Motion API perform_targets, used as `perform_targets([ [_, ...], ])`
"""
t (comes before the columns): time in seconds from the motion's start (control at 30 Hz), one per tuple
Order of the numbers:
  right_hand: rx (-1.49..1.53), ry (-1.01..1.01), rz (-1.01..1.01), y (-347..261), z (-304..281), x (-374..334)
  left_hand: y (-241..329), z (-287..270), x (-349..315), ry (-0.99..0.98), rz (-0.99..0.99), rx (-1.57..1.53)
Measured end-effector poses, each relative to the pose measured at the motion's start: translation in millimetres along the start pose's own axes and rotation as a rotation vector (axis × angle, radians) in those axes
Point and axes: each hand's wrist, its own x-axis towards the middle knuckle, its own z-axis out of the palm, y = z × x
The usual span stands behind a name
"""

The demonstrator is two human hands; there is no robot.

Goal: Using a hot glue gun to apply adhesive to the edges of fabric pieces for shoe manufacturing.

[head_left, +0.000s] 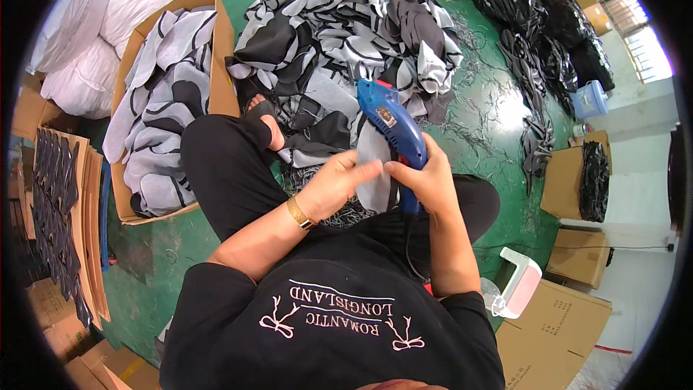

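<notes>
Hands (339, 184) near cardboard box (216, 43) holding fabric pieces (162, 108).

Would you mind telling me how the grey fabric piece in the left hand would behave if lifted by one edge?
The fabric piece would probably flop and drape; similar pieces in the pile lie crumpled and folded. It looks thin and likely light. The left hand pinches it easily beside the blue tool, which the right hand grips.

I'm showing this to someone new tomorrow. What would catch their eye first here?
Probably the blue tool at centre, gripped in the right hand, while the left hand holds a grey fabric piece against it. Beyond lies a grey-and-black fabric pile on the green floor, with a full cardboard box at left.
</notes>
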Motion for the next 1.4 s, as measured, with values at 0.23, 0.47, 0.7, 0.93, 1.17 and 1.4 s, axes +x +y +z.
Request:
perform_targets([
  [0.23,0.315,-0.035,0.115,25,-3,-12,14,-2,4,0.161,-0.003,-0.114],
  [0.47,0.293,-0.127,0.223,30,-37,-54,28,-18,6,0.276,0.139,-0.054],
  [0.7,0.2,-0.19,0.294,34,-30,-64,33,-13,6,0.354,0.221,0.106],
  [0.93,0.268,-0.17,0.29,42,-24,-61,38,-11,1,0.373,0.215,0.154],
  [1.17,0.255,-0.191,0.263,32,-27,-56,44,-9,-4,0.301,0.216,0.288],
  [1.4,0.26,-0.22,0.296,30,-31,-53,53,-6,-7,0.221,0.155,0.429],
])
